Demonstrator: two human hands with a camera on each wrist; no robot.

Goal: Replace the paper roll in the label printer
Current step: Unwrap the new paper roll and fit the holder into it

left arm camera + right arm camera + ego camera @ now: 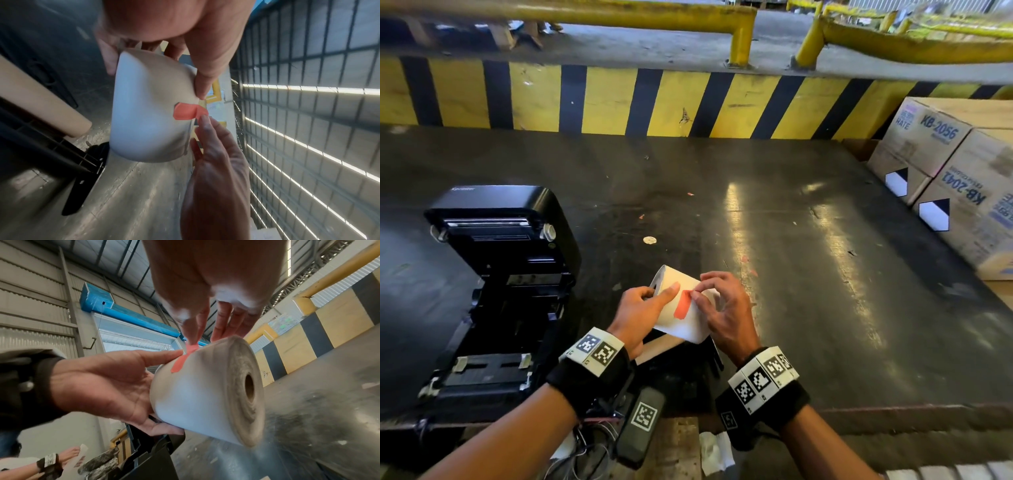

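The left hand [637,311] cradled a white paper roll [686,308] from its left end, palm against the side, thumb laid straight along the top and fingers curled under the lower edge, so its grip was grasping the roll. In the right wrist view the roll [197,395] showed its cardboard core and lay on its side, held just above the dark counter [808,240] in front of the person. A strip of orange tape [682,303] ran across the outer wrap of the roll. The right hand [726,308] pinched the lifted end of that tape between thumb and forefinger, its grip clenched on the tape; the left wrist view showed the tape [186,112] partly peeled up and folded back at the edge of the paper, with the right fingertips [203,118] on it.

To the left of the hands the black label printer [496,301] stood on the counter with its lid swung open and upright, the paper bay exposed. A brown cardboard tube [41,104] lay near the roll, close to the printer. A small round disc [650,240] lay on the counter beyond the hands. Cardboard boxes [955,185] were stacked at the far right edge, and a yellow and black striped barrier [619,99] ran along the back of the counter.
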